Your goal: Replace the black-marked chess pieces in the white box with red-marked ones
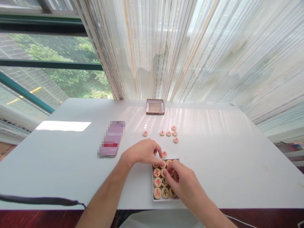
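A small white box (153,199) near the table's front edge holds several round wooden chess pieces (157,182) marked in red and black. My left hand (142,152) reaches over the box's far edge, fingertips pinched on a piece (162,164) in the top row. My right hand (184,183) covers the box's right side, with its fingers curled onto the pieces there. One piece (164,154) lies just beyond the box. Several red-marked pieces (172,133) lie loose further back.
The white table (213,158) stands against a striped curtain and a window. A phone (112,143) lies left of my hands. A brown box lid (155,106) sits at the far edge. A dark strap (38,200) crosses the front left corner.
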A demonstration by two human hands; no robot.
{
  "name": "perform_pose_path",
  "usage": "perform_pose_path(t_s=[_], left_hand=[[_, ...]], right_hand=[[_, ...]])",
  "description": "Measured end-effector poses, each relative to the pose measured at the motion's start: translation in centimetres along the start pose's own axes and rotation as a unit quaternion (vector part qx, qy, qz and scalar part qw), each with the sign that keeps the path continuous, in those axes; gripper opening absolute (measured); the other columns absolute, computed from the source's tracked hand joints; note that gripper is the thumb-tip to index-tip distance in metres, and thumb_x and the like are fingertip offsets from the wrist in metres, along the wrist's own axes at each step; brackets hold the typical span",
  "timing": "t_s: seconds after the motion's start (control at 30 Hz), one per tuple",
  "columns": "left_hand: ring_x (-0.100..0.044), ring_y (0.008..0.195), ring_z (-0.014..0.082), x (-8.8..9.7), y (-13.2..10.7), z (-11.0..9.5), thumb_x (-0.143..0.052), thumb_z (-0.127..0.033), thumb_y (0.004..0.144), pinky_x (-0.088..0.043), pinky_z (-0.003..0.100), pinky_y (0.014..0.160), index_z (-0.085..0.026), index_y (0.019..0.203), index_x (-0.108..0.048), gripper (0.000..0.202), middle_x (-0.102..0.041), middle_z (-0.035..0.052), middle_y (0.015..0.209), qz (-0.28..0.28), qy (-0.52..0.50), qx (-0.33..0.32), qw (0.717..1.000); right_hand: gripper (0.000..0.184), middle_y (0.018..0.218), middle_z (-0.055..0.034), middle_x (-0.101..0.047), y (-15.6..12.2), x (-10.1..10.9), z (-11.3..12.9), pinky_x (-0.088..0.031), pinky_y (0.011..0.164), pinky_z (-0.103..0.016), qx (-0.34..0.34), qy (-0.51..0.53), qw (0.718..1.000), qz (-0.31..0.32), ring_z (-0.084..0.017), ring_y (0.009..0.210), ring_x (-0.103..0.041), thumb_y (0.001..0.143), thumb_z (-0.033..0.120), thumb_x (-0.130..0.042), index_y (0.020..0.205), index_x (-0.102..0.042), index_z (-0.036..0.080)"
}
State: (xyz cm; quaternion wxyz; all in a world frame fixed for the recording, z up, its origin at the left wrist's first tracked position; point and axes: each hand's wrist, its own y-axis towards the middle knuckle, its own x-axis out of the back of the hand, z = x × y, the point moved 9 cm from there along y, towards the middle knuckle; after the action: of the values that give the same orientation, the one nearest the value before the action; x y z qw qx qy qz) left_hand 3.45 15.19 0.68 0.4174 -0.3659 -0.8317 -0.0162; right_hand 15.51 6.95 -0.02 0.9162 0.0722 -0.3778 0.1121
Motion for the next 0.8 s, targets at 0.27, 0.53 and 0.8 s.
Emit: perform_pose_path(t_s=[0.27,0.53,0.8], left_hand=[[-0.054,0.059,0.0122,-0.1,-0.1,-0.1,-0.079,-0.057,0.07,-0.035,0.023,0.053,-0.025,0.092,-0.081,0.039,-0.063,-0.0033,0.069,0.014,-0.003,0.005,1.0],[-0.06,0.066,0.0159,-0.8,0.0,-0.7,-0.084,-0.059,0.059,-0.037,0.024,0.057,-0.027,0.098,-0.076,0.051,-0.066,-0.0029,0.076,0.003,0.035,-0.004,0.999],[-0.063,0.068,0.0178,-1.0,0.1,-1.0,-0.082,-0.057,0.062,-0.037,0.026,0.058,-0.026,0.097,-0.076,0.047,-0.068,-0.0022,0.076,0.002,0.049,-0.009,0.999]], right_hand=[[0.02,0.075,0.0013,-0.058,-0.6,0.6,0.7,-0.043,0.053,-0.026,0.029,-0.016,0.999,-0.016,-0.015,0.057,-0.053,0.101,0.025,-0.051,0.08,-0.049,0.025],[0.012,0.084,-0.0031,-0.063,-0.5,2.4,-0.3,-0.05,0.064,-0.031,0.065,-0.091,0.993,-0.045,-0.021,0.076,-0.063,0.101,0.022,-0.052,0.093,-0.062,0.024],[0.015,0.082,-0.003,-0.062,-0.3,2.0,-0.7,-0.051,0.063,-0.032,0.063,-0.09,0.993,-0.043,-0.02,0.074,-0.063,0.102,0.025,-0.052,0.094,-0.065,0.024]])
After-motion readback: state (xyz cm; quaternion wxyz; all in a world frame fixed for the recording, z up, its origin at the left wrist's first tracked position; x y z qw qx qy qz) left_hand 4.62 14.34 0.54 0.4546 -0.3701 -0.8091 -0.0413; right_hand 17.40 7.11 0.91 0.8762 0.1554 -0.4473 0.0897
